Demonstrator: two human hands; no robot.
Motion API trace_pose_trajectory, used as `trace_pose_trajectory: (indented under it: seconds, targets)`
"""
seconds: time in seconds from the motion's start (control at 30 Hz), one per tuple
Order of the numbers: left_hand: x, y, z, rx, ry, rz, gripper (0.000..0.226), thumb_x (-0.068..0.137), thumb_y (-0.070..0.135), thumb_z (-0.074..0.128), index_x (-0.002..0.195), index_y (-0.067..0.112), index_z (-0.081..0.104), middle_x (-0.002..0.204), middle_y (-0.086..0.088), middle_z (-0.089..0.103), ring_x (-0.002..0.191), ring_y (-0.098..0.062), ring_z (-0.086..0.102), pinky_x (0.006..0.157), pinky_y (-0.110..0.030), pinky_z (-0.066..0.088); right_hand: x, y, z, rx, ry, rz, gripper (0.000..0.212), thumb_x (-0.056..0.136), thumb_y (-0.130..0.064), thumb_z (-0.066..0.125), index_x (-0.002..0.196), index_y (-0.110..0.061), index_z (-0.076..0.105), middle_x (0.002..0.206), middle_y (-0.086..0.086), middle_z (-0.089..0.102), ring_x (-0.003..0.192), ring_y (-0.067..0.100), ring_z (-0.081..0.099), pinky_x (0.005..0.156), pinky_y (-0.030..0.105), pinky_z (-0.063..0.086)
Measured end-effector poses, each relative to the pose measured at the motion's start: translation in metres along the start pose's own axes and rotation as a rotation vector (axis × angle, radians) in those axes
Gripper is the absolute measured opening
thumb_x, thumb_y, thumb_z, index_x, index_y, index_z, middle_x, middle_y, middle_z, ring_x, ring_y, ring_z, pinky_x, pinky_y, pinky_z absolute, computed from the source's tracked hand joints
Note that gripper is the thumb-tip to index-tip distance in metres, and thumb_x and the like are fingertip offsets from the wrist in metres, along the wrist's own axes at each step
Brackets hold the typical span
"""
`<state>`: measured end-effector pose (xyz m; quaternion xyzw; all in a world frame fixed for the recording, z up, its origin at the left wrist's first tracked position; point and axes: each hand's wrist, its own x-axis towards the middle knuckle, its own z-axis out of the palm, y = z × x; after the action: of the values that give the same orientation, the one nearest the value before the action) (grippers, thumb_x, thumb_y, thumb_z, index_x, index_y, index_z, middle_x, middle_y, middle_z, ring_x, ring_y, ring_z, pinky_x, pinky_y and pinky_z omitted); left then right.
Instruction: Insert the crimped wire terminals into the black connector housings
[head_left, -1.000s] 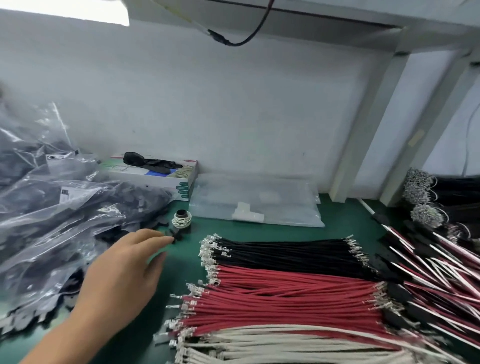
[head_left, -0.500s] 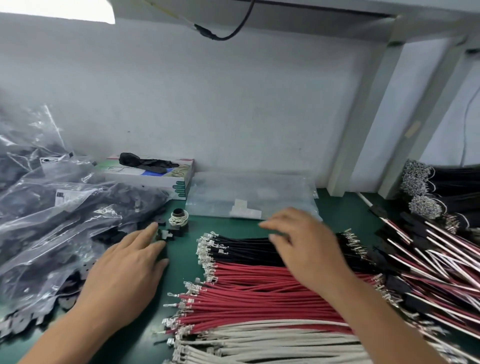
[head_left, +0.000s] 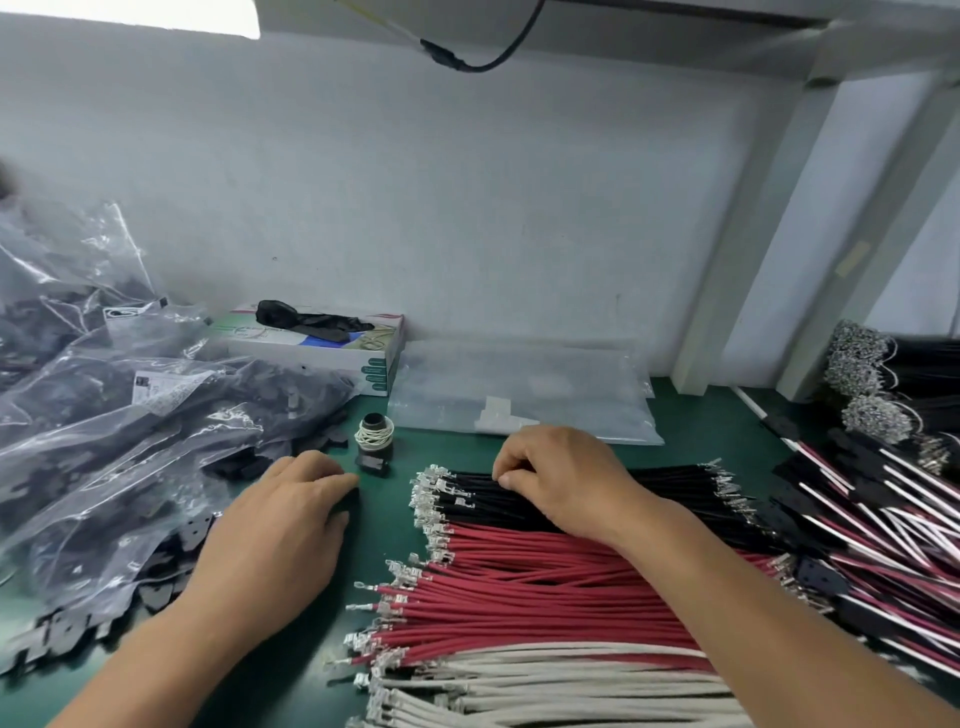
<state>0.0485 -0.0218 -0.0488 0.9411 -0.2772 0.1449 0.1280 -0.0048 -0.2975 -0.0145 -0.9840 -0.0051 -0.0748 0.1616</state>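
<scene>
Head view. Green desk (head_left: 384, 525) set against a pale grey wall; a white shelf support stands at 2 o'clock. Clear plastic bags of black connector housings (head_left: 156, 431) are heaped from 9 to 10 o'clock, with loose housings spilled along the bag edge. A glove box (head_left: 332, 348) sits at 11 o'clock, a flat clear bag (head_left: 519, 395) at 12 o'clock, and a small black spool wound with white cord (head_left: 374, 436) just beside the loose housings. Finished harnesses (head_left: 883, 519) lie piled at 3 o'clock.

Left hand (head_left: 270, 540): palm down at 8 o'clock, fingers curled with their tips on the desk at the edge of the loose housings. Whether they hold a housing cannot be told.

Right hand (head_left: 566, 478): palm down at centre, over the black wires (head_left: 675, 483). Its fingers (head_left: 506, 475) are curled and pinch at the top strands, near the crimped terminals (head_left: 431, 488) at the wires' left ends.

Red wires (head_left: 545, 587) lie just below the black ones at 6 o'clock, white wires (head_left: 545, 691) below those, all parallel, terminals pointing left.
</scene>
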Motion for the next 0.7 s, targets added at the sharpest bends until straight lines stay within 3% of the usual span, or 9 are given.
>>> trace_pose_trajectory:
  seconds: [0.13,0.27,0.4,0.47,0.57,0.63,0.7]
  targets:
    - [0.000,-0.001,-0.003,-0.042,0.025,-0.055,0.023,0.091,0.027,0.074,0.113,0.033,0.079,0.107,0.014,0.065,0.105,-0.015,0.063,0.068,-0.029,0.050,0.001,-0.002,-0.010,-0.009,-0.041,0.011,0.011,0.095,-0.026,0.067,0.101,-0.031,0.074,0.104,-0.015,0.069,0.093,0.007,0.062,0.085,0.029,0.049]
    - [0.000,-0.004,-0.008,-0.050,0.063,-0.032,0.016,0.082,0.026,0.084,0.096,0.034,0.082,0.089,0.017,0.071,0.082,-0.014,0.069,0.057,-0.030,0.057,-0.006,-0.005,-0.025,-0.080,0.150,-0.105,0.015,0.097,-0.022,0.066,0.106,-0.025,0.076,0.102,-0.011,0.071,0.091,0.011,0.065,0.078,0.026,0.047]
    - [0.002,0.000,-0.011,0.057,0.080,0.053,0.013,0.074,0.020,0.088,0.072,0.029,0.079,0.067,0.014,0.068,0.065,-0.017,0.069,0.042,-0.027,0.053,-0.012,-0.016,-0.045,-0.246,0.293,-0.231,0.017,0.097,-0.010,0.062,0.096,-0.019,0.077,0.086,-0.003,0.067,0.077,0.022,0.064,0.066,0.037,0.053]
    - [0.001,0.002,-0.010,0.083,0.073,0.049,0.012,0.074,0.019,0.085,0.070,0.027,0.077,0.067,0.013,0.066,0.066,-0.016,0.068,0.040,-0.026,0.051,-0.014,-0.025,-0.058,-0.235,0.393,-0.292,0.021,0.094,-0.003,0.065,0.104,-0.017,0.077,0.089,-0.001,0.065,0.081,0.021,0.062,0.066,0.039,0.053]
    - [0.000,0.005,-0.010,0.041,0.093,0.014,0.013,0.076,0.017,0.079,0.083,0.028,0.078,0.079,0.014,0.067,0.077,-0.016,0.069,0.044,-0.027,0.051,-0.023,-0.036,-0.078,-0.265,0.649,-0.390,0.028,0.085,0.007,0.072,0.107,-0.011,0.077,0.086,0.005,0.060,0.076,0.022,0.056,0.057,0.036,0.050]
    - [-0.002,0.009,-0.014,-0.064,0.174,-0.008,0.018,0.078,0.016,0.080,0.091,0.028,0.079,0.088,0.015,0.068,0.078,-0.015,0.069,0.049,-0.030,0.055,-0.038,-0.040,-0.078,-0.284,0.748,-0.416,0.021,0.086,0.003,0.072,0.100,-0.012,0.075,0.084,0.003,0.056,0.072,0.019,0.051,0.052,0.034,0.046]
    - [-0.006,0.017,-0.020,-0.218,0.266,0.023,0.020,0.080,0.013,0.084,0.095,0.025,0.079,0.092,0.017,0.067,0.072,-0.008,0.068,0.053,-0.029,0.056,-0.063,-0.040,-0.061,-0.239,0.735,-0.414,0.005,0.091,-0.011,0.071,0.092,-0.014,0.074,0.082,-0.002,0.055,0.070,0.013,0.048,0.051,0.032,0.045]
